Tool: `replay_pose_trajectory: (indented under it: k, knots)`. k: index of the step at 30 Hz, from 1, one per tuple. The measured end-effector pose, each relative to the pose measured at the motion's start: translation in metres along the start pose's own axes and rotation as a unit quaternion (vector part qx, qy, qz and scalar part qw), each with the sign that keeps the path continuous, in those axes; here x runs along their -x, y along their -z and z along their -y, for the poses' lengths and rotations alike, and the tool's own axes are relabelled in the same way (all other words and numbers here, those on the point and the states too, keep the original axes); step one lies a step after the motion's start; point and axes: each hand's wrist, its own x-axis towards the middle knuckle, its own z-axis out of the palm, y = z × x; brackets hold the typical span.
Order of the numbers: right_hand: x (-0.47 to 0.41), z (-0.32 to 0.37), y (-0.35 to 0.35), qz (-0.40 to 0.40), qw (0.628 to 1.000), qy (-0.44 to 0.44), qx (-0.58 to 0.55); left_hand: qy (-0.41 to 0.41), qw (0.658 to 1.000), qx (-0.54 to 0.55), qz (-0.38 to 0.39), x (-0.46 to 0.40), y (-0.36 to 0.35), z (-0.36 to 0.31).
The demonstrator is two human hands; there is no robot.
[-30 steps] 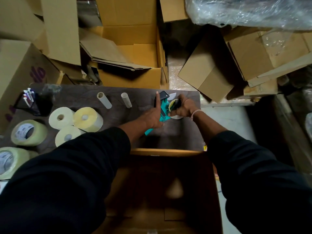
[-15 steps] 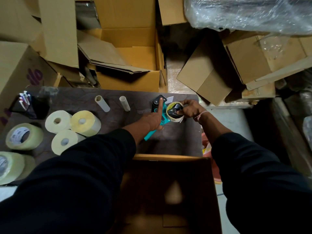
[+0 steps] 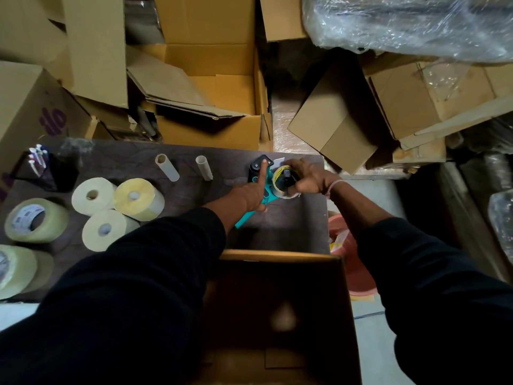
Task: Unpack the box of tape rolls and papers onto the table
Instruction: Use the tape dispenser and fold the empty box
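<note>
A teal tape dispenser (image 3: 245,218) lies on the dark table (image 3: 291,226) near its right end. My left hand (image 3: 254,190) grips the dispenser's body, with the index finger stretched onto its black head. My right hand (image 3: 308,180) holds the tape roll (image 3: 279,177) mounted on the dispenser. The open cardboard box (image 3: 277,257) stands below the table's near edge, its inside dark. Three pale paper rolls (image 3: 138,200) and two clear tape rolls (image 3: 36,220) stand on the table's left half. Two cardboard tubes (image 3: 167,167) lie at the back.
A black pen holder (image 3: 45,169) sits at the table's far left. Open and flattened cardboard boxes (image 3: 211,87) crowd the floor behind the table. A plastic-wrapped bundle (image 3: 410,23) lies at top right. A pink bucket (image 3: 352,262) stands by the table's right edge.
The dispenser has tilted so its tape roll now faces up, and my right hand has shifted its hold around that roll. My left index finger stays on the black head.
</note>
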Motion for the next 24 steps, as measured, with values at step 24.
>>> replay_pose_trajectory:
  k: [24]
  knots:
    - [0.099, -0.051, 0.008, -0.228, 0.946, -0.061, -0.224, 0.046, 0.971, -0.211, -0.100, 0.027, 0.030, -0.030]
